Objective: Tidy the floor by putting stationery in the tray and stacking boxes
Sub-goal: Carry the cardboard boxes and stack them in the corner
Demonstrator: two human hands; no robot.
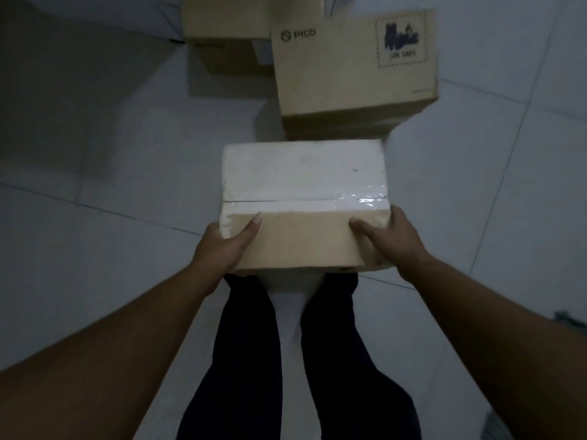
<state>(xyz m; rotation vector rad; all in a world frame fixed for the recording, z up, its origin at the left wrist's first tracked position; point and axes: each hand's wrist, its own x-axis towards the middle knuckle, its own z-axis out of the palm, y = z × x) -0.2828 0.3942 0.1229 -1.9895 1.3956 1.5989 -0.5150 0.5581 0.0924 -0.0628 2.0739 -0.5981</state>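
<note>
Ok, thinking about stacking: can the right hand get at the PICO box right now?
Probably not yet. The right hand grips the taped box together with the left hand, and that box is held between it and the PICO box, whose top is bare.

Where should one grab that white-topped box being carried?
At its two near corners, one hand from each side, as the left hand and right hand do: the white-topped box looks too wide for one hand and shows no handle.

Dim, soft-focus view; glare on tape, dark corners, bent edges.
</note>
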